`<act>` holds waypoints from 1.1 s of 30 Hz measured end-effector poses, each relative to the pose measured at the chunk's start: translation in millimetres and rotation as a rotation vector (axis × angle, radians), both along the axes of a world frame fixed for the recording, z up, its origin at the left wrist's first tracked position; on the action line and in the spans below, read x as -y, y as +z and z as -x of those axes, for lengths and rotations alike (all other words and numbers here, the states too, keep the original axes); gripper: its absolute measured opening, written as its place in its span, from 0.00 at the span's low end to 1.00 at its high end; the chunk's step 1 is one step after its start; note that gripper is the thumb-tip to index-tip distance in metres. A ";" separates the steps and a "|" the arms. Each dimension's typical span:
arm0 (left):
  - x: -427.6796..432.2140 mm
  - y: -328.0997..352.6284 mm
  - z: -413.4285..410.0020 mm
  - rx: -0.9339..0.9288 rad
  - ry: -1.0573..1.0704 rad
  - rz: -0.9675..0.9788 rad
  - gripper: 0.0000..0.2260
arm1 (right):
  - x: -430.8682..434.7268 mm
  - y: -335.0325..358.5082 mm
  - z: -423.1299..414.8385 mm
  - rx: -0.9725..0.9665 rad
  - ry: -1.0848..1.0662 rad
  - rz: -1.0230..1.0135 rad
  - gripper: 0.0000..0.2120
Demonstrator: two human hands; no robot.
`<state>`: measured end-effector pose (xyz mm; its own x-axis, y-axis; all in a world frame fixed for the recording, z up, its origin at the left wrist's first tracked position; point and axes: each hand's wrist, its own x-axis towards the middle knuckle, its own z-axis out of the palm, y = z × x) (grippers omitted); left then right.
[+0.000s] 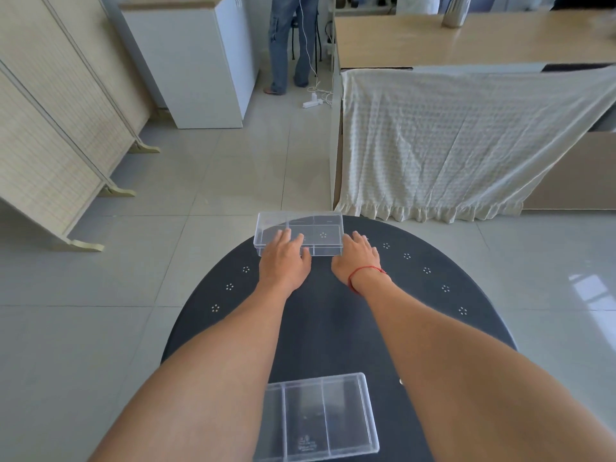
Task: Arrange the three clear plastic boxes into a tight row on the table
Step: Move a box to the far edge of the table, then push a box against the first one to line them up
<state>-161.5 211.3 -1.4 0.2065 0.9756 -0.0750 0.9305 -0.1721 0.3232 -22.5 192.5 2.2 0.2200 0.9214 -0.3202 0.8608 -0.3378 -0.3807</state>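
A round dark table (433, 295) on a tiled floor (100, 328) is seen. One clear box (320, 233) at its far edge is pressed by the flat, spread left hand (283, 261) and touched by the loosely open right hand (356, 258); another box (320, 418) lies at the near edge.

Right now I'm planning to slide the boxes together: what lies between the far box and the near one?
Head view: only bare dark table between far box and near box.

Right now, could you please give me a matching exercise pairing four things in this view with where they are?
Things:
1. far box
2. near box
3. left hand
4. right hand

Places:
A. table's near edge, untouched
B. on the far box's lid
C. table's far edge
D. at the far box's right end

Pairs: 1-C, 2-A, 3-B, 4-D
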 end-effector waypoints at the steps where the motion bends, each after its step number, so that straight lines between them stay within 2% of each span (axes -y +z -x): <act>1: 11.4 6.0 -8.3 0.000 -0.004 0.008 0.19 | 11.2 5.6 -7.3 -0.002 -0.015 0.003 0.24; 5: 60.6 18.2 -43.9 -0.019 -0.044 0.045 0.19 | 63.7 19.4 -41.8 -0.010 -0.075 -0.008 0.23; 11: 142.5 10.4 -113.6 0.047 -0.104 0.170 0.21 | 150.7 11.0 -109.6 -0.025 -0.225 0.042 0.24; 16: 189.4 -8.3 -154.9 0.048 -0.121 0.290 0.25 | 216.8 -7.1 -154.2 -0.068 -0.395 0.073 0.28; 20: 212.3 -26.4 -172.0 0.105 -0.067 0.422 0.32 | 259.6 -28.7 -175.8 -0.105 -0.606 0.136 0.32; 24: 223.1 -29.3 -179.6 0.188 -0.018 0.425 0.35 | 272.9 -39.0 -181.6 -0.299 -0.745 0.112 0.35; 27: 218.9 -22.5 -173.9 0.215 0.012 0.395 0.34 | 266.5 -31.6 -177.9 -0.336 -0.772 0.087 0.34; 33: 176.6 1.7 -129.8 0.277 0.106 0.266 0.33 | 212.5 0.4 -140.4 -0.357 -0.638 0.008 0.36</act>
